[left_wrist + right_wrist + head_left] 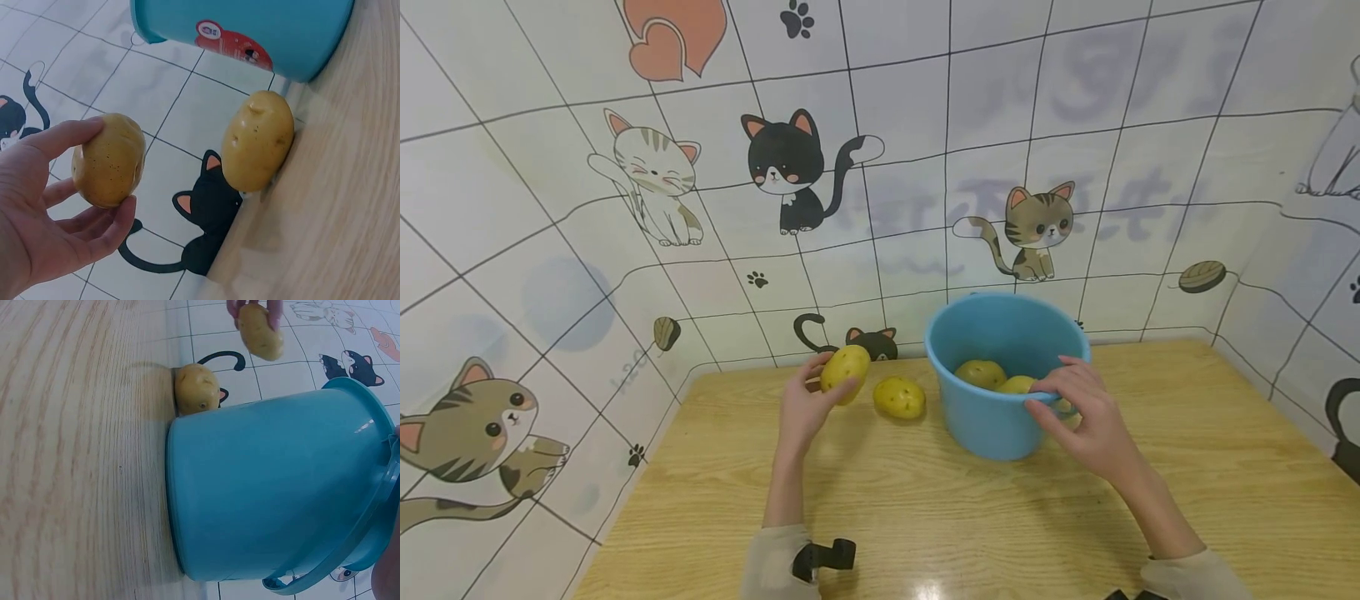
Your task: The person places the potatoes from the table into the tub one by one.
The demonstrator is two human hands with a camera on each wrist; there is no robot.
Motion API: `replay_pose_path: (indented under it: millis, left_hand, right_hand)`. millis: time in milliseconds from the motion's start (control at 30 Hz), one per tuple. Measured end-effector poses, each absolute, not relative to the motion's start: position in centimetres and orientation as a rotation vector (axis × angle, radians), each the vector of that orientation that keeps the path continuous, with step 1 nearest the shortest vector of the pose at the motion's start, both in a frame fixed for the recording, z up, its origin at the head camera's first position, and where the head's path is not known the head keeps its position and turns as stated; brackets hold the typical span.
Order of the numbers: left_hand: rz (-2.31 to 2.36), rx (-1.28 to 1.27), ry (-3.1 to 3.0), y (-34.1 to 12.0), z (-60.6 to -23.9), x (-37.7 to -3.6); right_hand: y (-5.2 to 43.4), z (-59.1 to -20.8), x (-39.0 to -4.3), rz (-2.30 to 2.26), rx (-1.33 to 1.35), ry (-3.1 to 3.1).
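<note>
A potato (845,369) is held above the table (925,517) by the curled fingers of the left hand (805,408). The bucket (992,417) rim is gripped by the right hand (1078,408). A second potato (898,397) lies just beside the bucket. Step judged: moving potatoes; a steadied bucket is needed next.

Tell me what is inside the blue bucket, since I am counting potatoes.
Two potatoes show inside the blue bucket, lying near its front wall. The right hand rests over the rim and the wall hides the bottom, so more may lie unseen.
</note>
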State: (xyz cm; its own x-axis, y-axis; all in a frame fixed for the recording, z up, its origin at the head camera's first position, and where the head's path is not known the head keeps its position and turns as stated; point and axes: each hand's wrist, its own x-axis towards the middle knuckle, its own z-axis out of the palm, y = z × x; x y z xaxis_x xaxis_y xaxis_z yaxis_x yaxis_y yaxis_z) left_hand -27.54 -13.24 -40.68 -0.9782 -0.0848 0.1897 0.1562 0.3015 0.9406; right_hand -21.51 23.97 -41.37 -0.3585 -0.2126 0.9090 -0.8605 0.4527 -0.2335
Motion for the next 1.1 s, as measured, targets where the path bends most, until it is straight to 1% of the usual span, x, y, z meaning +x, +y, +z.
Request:
replay_pose_path:
  millis: [833, 1100]
  left_hand:
    - [-1.830, -0.438, -2.144, -7.9, -35.9, -25.5]
    - [-1.830, -0.532, -2.129, -6.0, -35.3, -25.1]
  right_hand:
    - [24.0, -41.6, -21.6, 0.935, 0.905, -1.848]
    - [24.1, -41.7, -21.6, 0.929, 0.905, -1.857]
